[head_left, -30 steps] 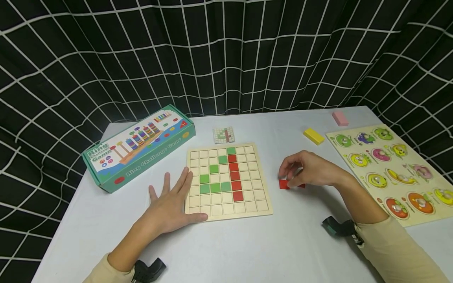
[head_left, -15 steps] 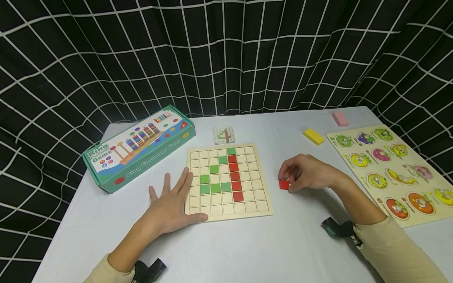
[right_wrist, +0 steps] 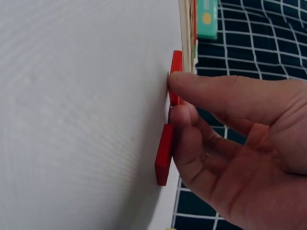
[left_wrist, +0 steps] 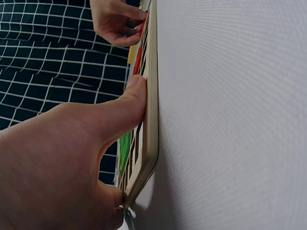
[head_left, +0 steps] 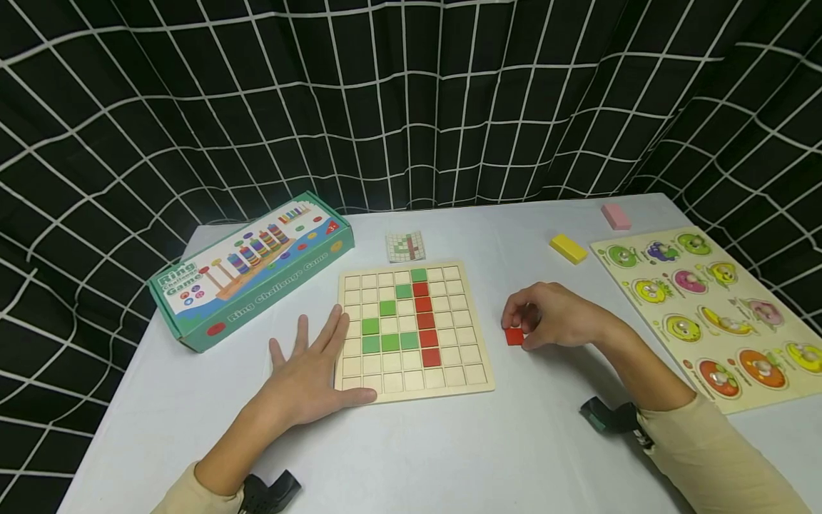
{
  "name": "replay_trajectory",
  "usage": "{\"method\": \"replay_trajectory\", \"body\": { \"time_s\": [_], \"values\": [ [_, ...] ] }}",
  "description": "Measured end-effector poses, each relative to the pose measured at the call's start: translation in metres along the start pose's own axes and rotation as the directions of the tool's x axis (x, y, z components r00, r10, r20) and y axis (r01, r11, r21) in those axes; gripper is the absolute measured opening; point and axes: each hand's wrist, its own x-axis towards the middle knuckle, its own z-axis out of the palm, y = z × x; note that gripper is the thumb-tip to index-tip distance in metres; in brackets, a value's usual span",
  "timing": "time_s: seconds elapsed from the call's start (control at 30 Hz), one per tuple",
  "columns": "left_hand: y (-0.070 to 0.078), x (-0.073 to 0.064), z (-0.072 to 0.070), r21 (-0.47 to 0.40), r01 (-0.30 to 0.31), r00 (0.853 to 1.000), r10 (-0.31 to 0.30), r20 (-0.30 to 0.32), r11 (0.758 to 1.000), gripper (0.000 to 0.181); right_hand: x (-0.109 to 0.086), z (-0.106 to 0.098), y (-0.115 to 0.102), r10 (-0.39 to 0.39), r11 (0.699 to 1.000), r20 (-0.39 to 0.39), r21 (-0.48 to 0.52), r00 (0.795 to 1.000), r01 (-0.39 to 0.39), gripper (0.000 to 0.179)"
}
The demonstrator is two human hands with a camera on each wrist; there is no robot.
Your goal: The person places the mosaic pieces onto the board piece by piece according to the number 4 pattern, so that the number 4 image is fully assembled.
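A wooden grid board (head_left: pixel 447 383) lies mid-table, with a red column and several green tiles (head_left: pixel 390 343) set in its squares. My left hand (head_left: pixel 308 378) rests on the board's left edge, fingers spread, the thumb (left_wrist: pixel 129 103) lying over the near rim. To the right of the board, my right hand (head_left: pixel 555 314) pinches a small red square tile (head_left: pixel 514 336) between thumb and fingers, low at the tabletop. In the right wrist view a second red tile (right_wrist: pixel 164 155) lies below the fingers; the hand hides it in the head view.
A pattern card (head_left: pixel 405 247) lies behind the board. The Ring Challenge Game box (head_left: pixel 253 268) stands at back left. A yellow block (head_left: pixel 569 248) and a pink block (head_left: pixel 616 216) lie at back right, near a fruit puzzle board (head_left: pixel 648 314). A black gridded curtain (head_left: pixel 424 107) hangs behind.
My right hand has shifted slightly; the second red tile, partly visible beneath it a second ago, is now covered in the head view. The left hand and the board stay in place.
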Motion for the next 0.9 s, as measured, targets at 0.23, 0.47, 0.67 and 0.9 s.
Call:
{"method": "replay_trajectory", "body": {
  "time_s": [0.23,0.47,0.67,0.9],
  "values": [
    [-0.0016,0.0006,0.0011,-0.001,0.000,1.000,0.000,-0.003,1.000,0.128,-0.0005,0.0014,-0.0026,-0.011,0.999,-0.019,-0.037,1.000,0.011,0.033],
    [-0.0030,0.0023,0.0025,-0.008,-0.002,1.000,0.002,-0.003,1.000,0.128,-0.0002,0.0017,-0.0024,-0.020,0.998,-0.022,-0.052,1.000,0.019,0.032],
    [-0.0028,0.0020,0.0023,-0.003,-0.003,1.000,0.003,-0.005,1.000,0.128,-0.0008,0.0004,-0.0021,-0.028,0.998,-0.021,-0.051,0.999,0.027,0.032],
    [-0.0019,0.0006,0.0012,0.001,-0.009,1.000,0.009,-0.009,1.000,0.129,-0.0008,-0.0007,-0.0010,-0.019,0.999,-0.028,-0.036,0.999,0.018,0.032]
  ]
}}
